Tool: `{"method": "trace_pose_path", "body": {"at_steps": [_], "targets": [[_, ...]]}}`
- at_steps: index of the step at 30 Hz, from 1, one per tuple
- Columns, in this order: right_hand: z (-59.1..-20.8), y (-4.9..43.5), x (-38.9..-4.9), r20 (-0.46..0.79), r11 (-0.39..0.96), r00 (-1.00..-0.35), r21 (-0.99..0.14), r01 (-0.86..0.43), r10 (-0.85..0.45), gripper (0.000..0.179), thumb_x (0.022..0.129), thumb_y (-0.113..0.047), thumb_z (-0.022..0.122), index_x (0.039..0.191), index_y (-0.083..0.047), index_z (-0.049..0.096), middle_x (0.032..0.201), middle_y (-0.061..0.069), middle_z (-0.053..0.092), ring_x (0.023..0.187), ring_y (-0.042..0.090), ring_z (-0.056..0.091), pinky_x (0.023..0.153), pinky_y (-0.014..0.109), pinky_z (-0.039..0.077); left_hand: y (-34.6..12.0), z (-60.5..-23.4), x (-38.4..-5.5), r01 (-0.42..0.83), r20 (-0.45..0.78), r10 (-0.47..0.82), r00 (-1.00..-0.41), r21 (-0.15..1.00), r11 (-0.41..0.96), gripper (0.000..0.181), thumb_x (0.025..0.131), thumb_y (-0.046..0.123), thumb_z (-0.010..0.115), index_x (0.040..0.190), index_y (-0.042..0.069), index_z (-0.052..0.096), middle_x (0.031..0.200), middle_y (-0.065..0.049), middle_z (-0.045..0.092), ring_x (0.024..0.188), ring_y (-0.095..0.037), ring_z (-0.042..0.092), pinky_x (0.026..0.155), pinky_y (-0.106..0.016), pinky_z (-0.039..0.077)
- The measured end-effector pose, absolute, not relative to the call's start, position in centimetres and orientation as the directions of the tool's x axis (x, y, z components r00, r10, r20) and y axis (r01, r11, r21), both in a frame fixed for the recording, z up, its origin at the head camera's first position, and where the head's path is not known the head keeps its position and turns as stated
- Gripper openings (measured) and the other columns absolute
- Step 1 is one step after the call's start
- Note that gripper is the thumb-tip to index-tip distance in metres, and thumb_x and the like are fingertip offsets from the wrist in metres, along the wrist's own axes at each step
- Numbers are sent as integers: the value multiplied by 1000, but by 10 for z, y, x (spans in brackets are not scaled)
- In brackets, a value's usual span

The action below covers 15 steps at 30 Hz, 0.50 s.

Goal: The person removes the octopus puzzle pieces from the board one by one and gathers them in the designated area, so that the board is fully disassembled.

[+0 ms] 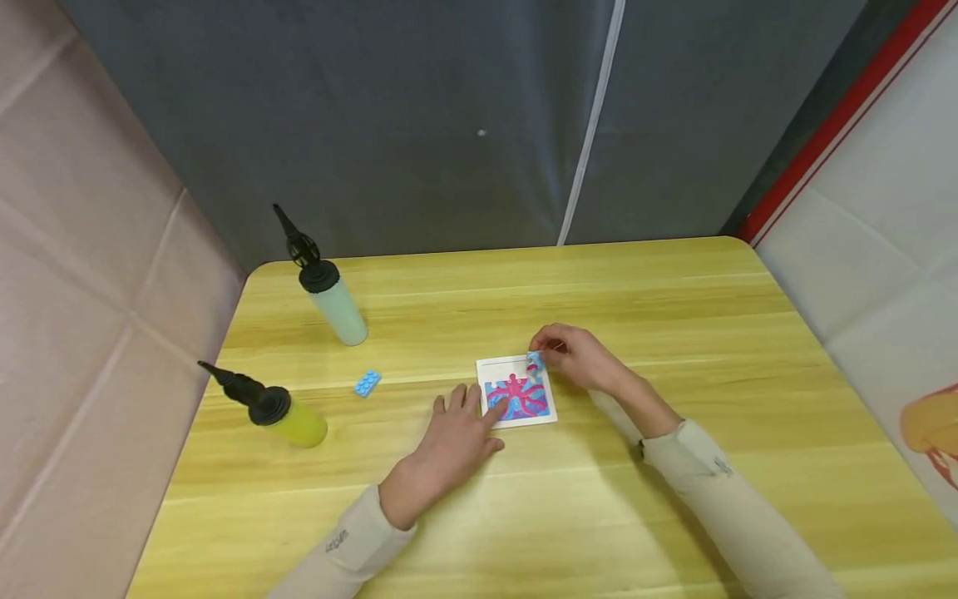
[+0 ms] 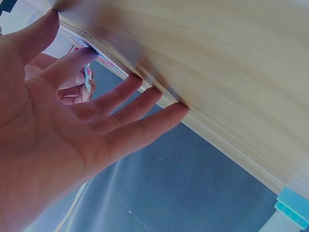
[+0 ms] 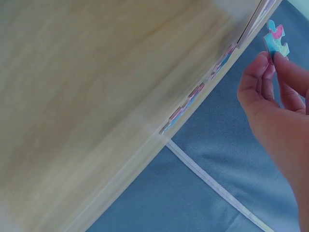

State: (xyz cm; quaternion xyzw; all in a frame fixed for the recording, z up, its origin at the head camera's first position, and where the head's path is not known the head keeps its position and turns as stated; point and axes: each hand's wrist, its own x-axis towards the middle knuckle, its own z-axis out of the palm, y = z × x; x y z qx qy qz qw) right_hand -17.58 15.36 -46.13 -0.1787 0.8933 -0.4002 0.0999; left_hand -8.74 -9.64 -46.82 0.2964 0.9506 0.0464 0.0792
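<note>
A white-framed jigsaw puzzle (image 1: 516, 405) with a pink octopus on blue lies on the table, its lower part filled and its upper part partly white. My right hand (image 1: 582, 358) pinches a blue-and-pink puzzle piece (image 3: 275, 41) between thumb and fingers, above the frame's upper right corner. Stretched out, my left hand (image 1: 458, 441) rests at the frame's left side, with a finger reaching onto the octopus picture. Some loose puzzle pieces (image 3: 186, 108) lie on the table in the right wrist view; the right hand hides them in the head view.
A blue toy brick (image 1: 367, 383) lies left of the puzzle. Farther left are a pale green bottle (image 1: 340, 312) and a yellow bottle (image 1: 299, 424), both with black nozzle tops. Behind the wooden table (image 1: 636, 291) hangs a dark grey curtain (image 1: 419, 141).
</note>
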Motion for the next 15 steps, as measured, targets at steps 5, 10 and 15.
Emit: {"method": "trace_pose_path", "body": {"at_steps": [5, 10, 15], "targets": [[-460, 153, -178, -57, 612, -925, -764, -202, -377, 13, 102, -6, 61, 109, -9, 72, 106, 9, 70, 89, 21, 61, 78, 32, 56, -99, -469, -88, 548, -123, 565, -816, 148, 824, 57, 100, 46, 64, 152, 24, 53, 141, -23, 51, 135, -44, 48, 105, -65, 46], [-458, 151, -180, -91, 602, -926, -782, -161, -367, 13, 102, -7, 61, 111, -8, 72, 102, 11, 68, 79, 22, 60, 67, 26, 54, -103, -468, -87, 527, -122, 548, -827, 166, 833, 56, 100, 45, 64, 151, 23, 54, 140, -23, 51, 135, -45, 48, 105, -66, 45], [-459, 154, -179, -89, 609, -932, -778, -155, -351, 14, 102, -5, 61, 111, -7, 72, 103, 10, 68, 82, 23, 62, 70, 27, 54, -104, -467, -87, 530, -111, 551, -827, 174, 830, 55, 100, 43, 65, 150, 22, 55, 138, -24, 51, 133, -46, 48, 104, -67, 45]]}}
